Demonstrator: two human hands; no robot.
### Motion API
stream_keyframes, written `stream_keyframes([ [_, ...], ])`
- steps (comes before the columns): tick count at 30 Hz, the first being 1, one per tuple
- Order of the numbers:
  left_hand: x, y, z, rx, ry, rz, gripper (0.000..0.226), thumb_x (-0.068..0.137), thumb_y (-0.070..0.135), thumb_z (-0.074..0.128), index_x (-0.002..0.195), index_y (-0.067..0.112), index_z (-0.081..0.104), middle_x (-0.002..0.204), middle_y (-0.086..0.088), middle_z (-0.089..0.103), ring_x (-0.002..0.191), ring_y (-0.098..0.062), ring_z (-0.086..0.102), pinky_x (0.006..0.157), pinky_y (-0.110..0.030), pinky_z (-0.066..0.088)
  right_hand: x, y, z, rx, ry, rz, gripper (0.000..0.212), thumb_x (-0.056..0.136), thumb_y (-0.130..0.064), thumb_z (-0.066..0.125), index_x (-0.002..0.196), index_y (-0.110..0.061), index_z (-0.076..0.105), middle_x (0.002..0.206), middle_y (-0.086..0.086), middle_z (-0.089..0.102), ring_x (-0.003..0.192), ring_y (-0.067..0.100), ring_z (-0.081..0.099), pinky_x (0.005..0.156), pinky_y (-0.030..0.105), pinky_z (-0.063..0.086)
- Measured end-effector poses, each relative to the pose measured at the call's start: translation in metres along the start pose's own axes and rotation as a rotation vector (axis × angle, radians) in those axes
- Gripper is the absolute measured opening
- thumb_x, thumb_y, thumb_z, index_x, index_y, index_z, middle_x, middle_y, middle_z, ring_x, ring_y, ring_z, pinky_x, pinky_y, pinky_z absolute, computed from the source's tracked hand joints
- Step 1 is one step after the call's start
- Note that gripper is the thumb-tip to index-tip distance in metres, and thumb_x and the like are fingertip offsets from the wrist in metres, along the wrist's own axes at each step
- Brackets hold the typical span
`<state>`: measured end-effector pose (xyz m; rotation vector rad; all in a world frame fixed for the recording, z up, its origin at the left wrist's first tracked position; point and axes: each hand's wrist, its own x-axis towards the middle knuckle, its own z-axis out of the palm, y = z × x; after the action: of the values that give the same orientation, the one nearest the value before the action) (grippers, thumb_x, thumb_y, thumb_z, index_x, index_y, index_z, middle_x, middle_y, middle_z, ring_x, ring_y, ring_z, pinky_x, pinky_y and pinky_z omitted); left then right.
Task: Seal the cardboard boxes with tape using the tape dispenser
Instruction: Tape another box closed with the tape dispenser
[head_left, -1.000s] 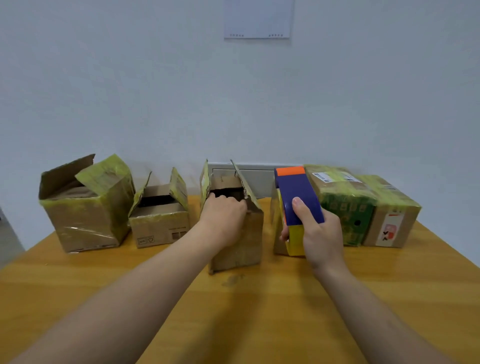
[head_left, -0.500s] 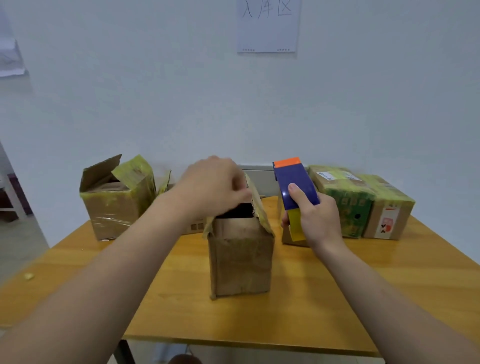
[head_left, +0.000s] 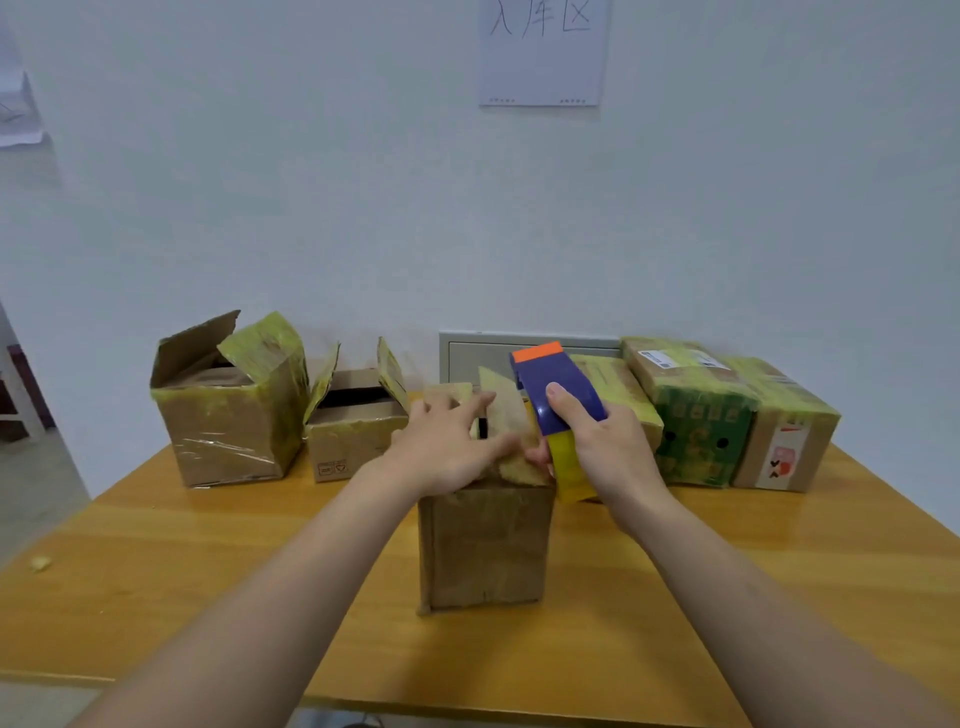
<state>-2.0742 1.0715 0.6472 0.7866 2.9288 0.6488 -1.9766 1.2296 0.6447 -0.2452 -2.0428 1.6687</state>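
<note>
Centre frame: box (head_left: 485, 545), flaps (head_left: 506, 410) formerly upright, now folded nearly shut under left hand (head_left: 449, 449), fingers spread flat. Right hand (head_left: 610, 452) grips tape dispenser (head_left: 558, 395) alongside; taping likely next.

Soft, even, cool indoor light on my feed, shadows faint and diffuse, dull sheen on the glossy orange-brown wooden tabletop (head_left: 779, 561), small glints on the tape-wrapped brown cardboard box (head_left: 223, 447) far left, mild overall softness, wide-angle bowing at the edges.
</note>
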Motion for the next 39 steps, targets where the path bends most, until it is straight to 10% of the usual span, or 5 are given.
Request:
stream_keyframes([
  [7,-0.013,0.0,-0.005,0.174,-0.024,0.039,0.054,0.101,0.061,0.042,0.15,0.04,0.05,0.157,-0.002,0.042,0.144,-0.027,0.034,0.114,-0.049,0.038,0.001,0.002,-0.003,-0.03,-0.013,0.034,0.048,0.1,-0.053,0.056,0.091,-0.008,0.071,0.07,0.012,0.075,0.077,0.031,0.075,0.09,0.053,0.058],
  [12,-0.027,0.033,0.014,0.283,0.005,-0.074,0.115,0.063,0.106,0.033,0.144,0.025,0.045,0.148,-0.007,0.05,0.142,-0.036,0.039,0.109,-0.062,0.036,0.002,-0.015,-0.015,0.051,0.035,-0.029,0.045,0.102,-0.041,0.058,0.081,-0.002,0.069,0.058,0.007,0.066,0.049,0.016,0.061,0.051,0.022,0.052],
  [23,-0.05,-0.006,-0.017,0.082,-0.26,0.219,0.07,0.063,0.055,0.06,0.128,0.04,0.039,0.136,0.011,0.05,0.115,-0.018,0.044,0.092,-0.036,0.033,0.013,-0.045,-0.044,0.116,-0.044,-0.028,0.041,0.1,-0.032,0.056,0.086,0.003,0.071,0.066,0.017,0.067,0.052,0.023,0.062,0.05,0.025,0.054],
  [27,-0.057,-0.014,-0.021,-0.036,-0.312,0.309,0.067,0.062,0.04,0.066,0.124,0.053,0.046,0.136,0.026,0.048,0.111,-0.008,0.051,0.077,-0.031,0.042,0.018,-0.048,-0.045,0.027,-0.066,-0.011,0.046,0.089,-0.054,0.071,0.094,-0.009,0.078,0.086,0.013,0.078,0.075,0.025,0.072,0.079,0.039,0.058],
  [39,-0.071,-0.027,0.003,-0.013,0.105,0.276,0.077,0.072,0.066,0.052,0.147,0.051,0.05,0.165,0.02,0.032,0.151,-0.013,0.029,0.126,-0.051,0.019,0.01,-0.041,-0.054,0.07,-0.23,0.073,0.024,0.1,-0.041,0.054,0.098,-0.023,0.071,0.082,0.001,0.078,0.073,0.017,0.072,0.07,0.034,0.058],
])
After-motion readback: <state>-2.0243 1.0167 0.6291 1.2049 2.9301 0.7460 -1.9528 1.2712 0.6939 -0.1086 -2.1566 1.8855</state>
